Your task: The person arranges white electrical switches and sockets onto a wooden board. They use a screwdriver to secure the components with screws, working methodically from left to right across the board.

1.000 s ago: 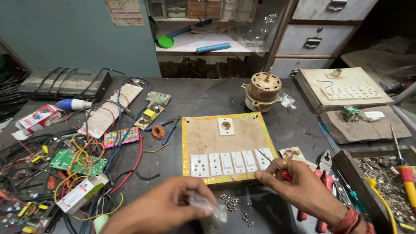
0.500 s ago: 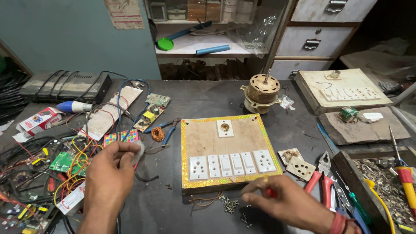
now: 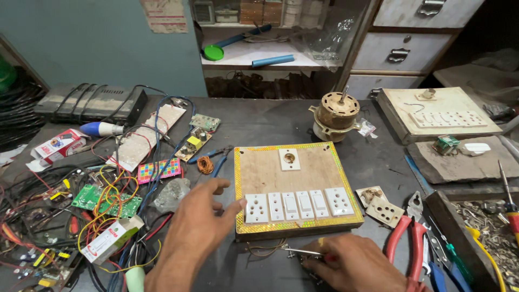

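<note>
Switchboard [image 3: 294, 178]: matt, bare wooden panel with glittery gold-foil edging and smooth, glossy white plastic switches [image 3: 297, 204]. Motor [image 3: 335, 116] at 1 o'clock: dull, tarnished metal. Pliers [image 3: 411, 238] at 4 o'clock: red plastic-coated grips. Tabletop [image 3: 259, 124]: dark, matt, scuffed.

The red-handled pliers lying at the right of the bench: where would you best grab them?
Probably by the two red-handled pliers' handles, fingers closing from above across both. The handles lie flat and bare, pointing toward the person, while the metal head points away beside the small white socket plates.
</note>
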